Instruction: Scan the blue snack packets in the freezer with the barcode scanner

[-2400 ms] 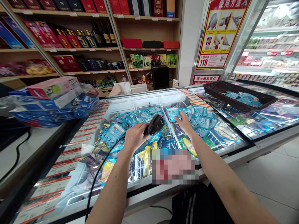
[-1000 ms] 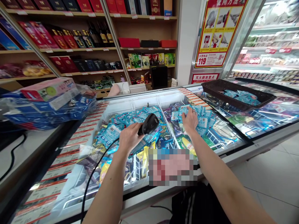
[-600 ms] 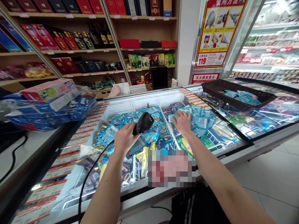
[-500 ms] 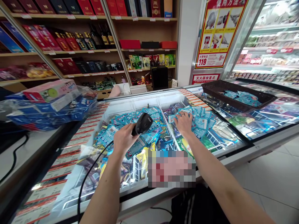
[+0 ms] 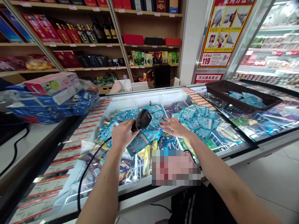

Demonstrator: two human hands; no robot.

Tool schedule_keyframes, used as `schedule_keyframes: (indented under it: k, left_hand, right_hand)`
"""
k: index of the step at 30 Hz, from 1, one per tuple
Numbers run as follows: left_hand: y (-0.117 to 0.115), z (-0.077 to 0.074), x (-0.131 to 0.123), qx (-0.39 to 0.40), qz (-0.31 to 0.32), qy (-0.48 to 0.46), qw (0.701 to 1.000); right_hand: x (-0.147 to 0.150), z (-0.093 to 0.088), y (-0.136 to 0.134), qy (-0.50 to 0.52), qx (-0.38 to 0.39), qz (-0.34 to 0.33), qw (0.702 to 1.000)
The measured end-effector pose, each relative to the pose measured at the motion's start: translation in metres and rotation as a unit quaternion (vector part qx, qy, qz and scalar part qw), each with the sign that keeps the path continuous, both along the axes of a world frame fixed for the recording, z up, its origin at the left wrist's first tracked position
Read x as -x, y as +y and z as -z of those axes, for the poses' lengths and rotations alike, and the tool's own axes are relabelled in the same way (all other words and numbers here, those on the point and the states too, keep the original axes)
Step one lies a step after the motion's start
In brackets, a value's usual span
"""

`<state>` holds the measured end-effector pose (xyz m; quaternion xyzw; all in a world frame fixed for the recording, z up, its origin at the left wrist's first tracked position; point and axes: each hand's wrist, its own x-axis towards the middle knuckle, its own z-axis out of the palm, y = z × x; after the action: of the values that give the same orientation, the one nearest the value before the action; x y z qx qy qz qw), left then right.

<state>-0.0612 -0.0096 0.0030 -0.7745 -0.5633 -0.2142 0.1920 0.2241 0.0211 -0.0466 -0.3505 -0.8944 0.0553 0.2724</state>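
Hands: two in frame, both the wearer's. Left hand clenched around one black handheld barcode scanner, smooth plastic casing, head tipped up toward 1 o'clock. One thin black cable runs from the scanner down toward 7 o'clock. Right hand open, palm down, fingers spread, grasping nothing, one ring on a finger. Contact with the goods below cannot be told.

Blue foil sachets: too many to count, flat, rectangular, heaped on both sides of one wire divider inside one chest freezer. Most lie at 12 to 3 o'clock from the hands; one lies loose just below the scanner. Yellow packets sit at 6 o'clock, partly covered by one pixelated patch.

At 2 o'clock, one dark woven basket on the freezer's glass holds more blue sachets, uncounted. At 9 o'clock, one shrink-wrapped stack of blue boxes with one pink box on top rests on the surface. Wooden shelves of boxed goods stand at 11 to 12 o'clock.
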Motion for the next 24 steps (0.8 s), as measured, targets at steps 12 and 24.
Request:
schedule_keyframes:
  k: [12, 24]
  left_hand:
    - [-0.005, -0.001, -0.005, 0.013, 0.019, 0.015, 1.000]
    - [-0.005, 0.003, -0.009, 0.009, 0.037, 0.042, 0.998]
  right_hand:
    - [0.000, 0.005, -0.003, 0.054, 0.020, 0.125, 0.990]
    - [-0.006, 0.008, 0.002, 0.191, 0.120, 0.186, 0.956]
